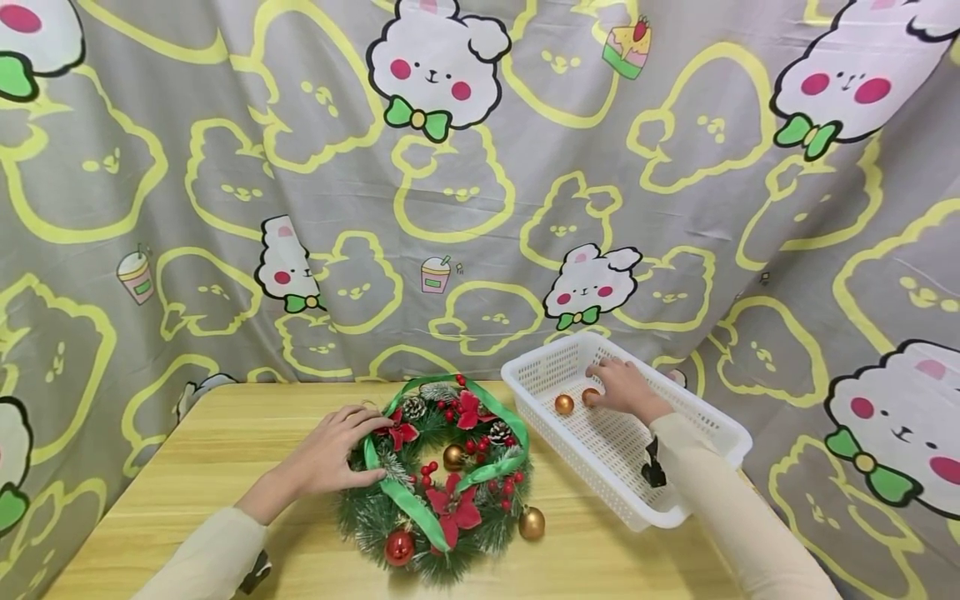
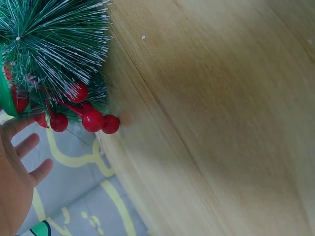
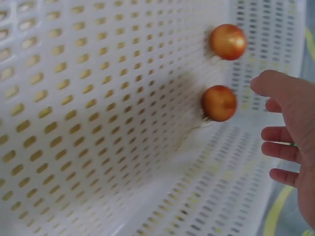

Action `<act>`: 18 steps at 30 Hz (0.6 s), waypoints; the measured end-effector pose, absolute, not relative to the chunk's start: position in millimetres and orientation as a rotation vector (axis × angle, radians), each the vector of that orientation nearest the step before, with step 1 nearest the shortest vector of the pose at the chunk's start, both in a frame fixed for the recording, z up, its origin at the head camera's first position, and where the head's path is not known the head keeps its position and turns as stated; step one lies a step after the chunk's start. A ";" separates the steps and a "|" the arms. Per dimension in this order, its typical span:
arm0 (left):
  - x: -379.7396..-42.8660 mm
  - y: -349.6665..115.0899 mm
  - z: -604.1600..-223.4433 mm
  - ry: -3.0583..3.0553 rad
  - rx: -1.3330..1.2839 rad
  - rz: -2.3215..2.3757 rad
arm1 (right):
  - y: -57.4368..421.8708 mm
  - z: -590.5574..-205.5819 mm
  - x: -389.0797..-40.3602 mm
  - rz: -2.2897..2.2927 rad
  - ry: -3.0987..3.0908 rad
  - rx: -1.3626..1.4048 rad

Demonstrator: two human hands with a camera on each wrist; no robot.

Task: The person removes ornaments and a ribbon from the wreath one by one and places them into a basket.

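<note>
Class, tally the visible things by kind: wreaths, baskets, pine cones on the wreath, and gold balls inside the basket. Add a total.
Wreath: 1
Basket: 1
Pine cones: 2
Gold balls inside the basket: 2
Total: 6

The head camera looks from above the six-o'clock side of the table [image 1: 247,442] toward the rabbit-print curtain [image 1: 480,187] at twelve, far enough back to include the Christmas wreath [image 1: 452,507] and plastic basket [image 1: 600,450]. The left wrist camera hangs close over the table, rolled, the curtain at seven o'clock, the shared wreath's edge at ten. The right wrist camera looks closely into the basket, sharing two gold baubles [image 3: 219,103], at two o'clock, with the head view.
</note>
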State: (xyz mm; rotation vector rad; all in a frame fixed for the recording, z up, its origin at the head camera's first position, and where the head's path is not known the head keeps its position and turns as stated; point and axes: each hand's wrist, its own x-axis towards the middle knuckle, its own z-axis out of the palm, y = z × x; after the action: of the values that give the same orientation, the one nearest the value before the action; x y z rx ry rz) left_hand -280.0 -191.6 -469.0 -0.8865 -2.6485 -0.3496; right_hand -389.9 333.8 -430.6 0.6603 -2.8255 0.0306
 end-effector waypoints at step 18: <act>-282.6 -192.7 -471.8 -2.653 -0.886 -0.372 | 273.8 -362.9 -333.1 0.237 -2.339 1.073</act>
State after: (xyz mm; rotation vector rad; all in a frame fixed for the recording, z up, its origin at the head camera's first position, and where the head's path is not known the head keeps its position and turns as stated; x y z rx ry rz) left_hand -282.6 -192.7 -471.8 -0.8862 -2.6526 -0.3720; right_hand -333.1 273.8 -362.9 1.0725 -2.3388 0.2367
